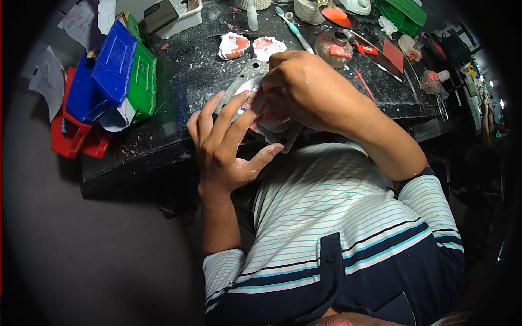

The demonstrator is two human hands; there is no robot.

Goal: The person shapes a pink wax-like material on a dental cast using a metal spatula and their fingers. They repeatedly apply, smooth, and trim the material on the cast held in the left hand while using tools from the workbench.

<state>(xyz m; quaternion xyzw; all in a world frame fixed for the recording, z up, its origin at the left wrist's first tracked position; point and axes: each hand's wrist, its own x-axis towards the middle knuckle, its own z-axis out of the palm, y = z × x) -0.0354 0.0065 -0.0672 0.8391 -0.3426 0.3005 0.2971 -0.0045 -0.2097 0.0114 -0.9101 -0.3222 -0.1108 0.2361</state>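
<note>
A grey metal dental flask (286, 142) sits near the front edge of the black table, with white plaster and a pink denture base with teeth (270, 113) inside it. My left hand (222, 142) spreads its fingers over the flask's left side, fingertips at the plaster and the pink base, thumb by the near corner. Over the right side my right hand (304, 81) bends down, its fingers curled closed near the pink base. Whatever those fingers grip is hidden behind the hand. Just beyond the flask lie two plaster dental models (235, 45) with pink bases and teeth.
Blue (115, 65), green and red plastic bins stand at the left. Behind the flask are a toothbrush (296, 31), a small bottle (252, 16) and a glass jar (331, 50). A pink wax sheet (393, 55) and thin tools lie rightward. A phone (160, 16) rests on a white tray.
</note>
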